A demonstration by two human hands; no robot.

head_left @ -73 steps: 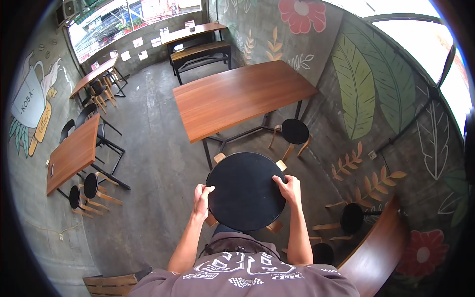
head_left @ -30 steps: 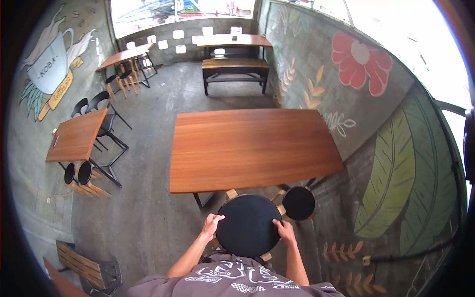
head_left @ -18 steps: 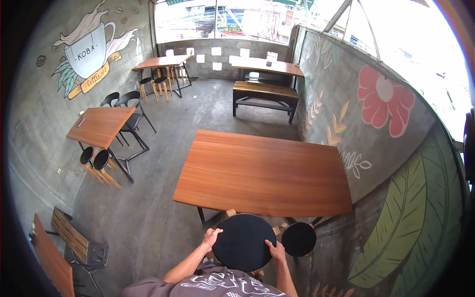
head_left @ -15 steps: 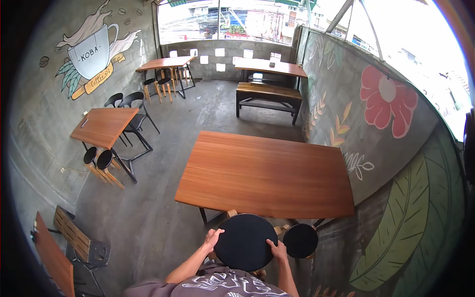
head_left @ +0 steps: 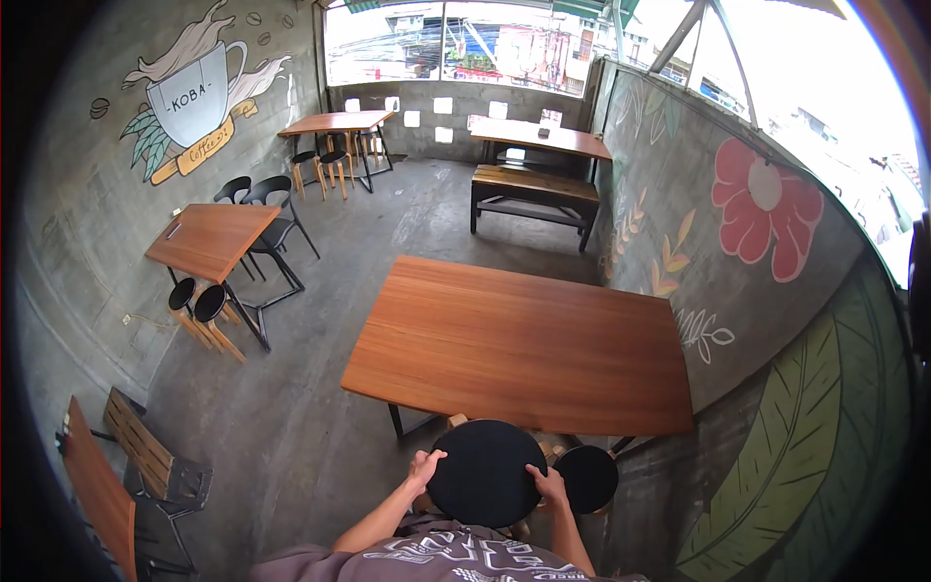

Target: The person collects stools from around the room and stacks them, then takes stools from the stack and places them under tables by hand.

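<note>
A stool (head_left: 488, 473) with a round black seat and light wooden legs is right in front of my body. My left hand (head_left: 424, 468) is closed on the left rim of its seat. On the opposite rim, my right hand (head_left: 548, 483) grips the seat with the thumb on top. The fingers under the seat are hidden. A second black-topped stool (head_left: 589, 479) stands just right of my right hand, close to the table edge. Beyond both stools lies the wooden table (head_left: 524, 339), its near edge just past the held seat.
A bench (head_left: 535, 189) stands before a far table (head_left: 543, 139) by the back wall. To the left are another table (head_left: 211, 238), black chairs (head_left: 275, 221) and stools (head_left: 210, 303). A wooden chair (head_left: 145, 451) is at the lower left. The right wall (head_left: 640, 223) borders the near table.
The view has shifted slightly. Both hands keep their hold on the stool's seat, which has barely moved relative to the table.
</note>
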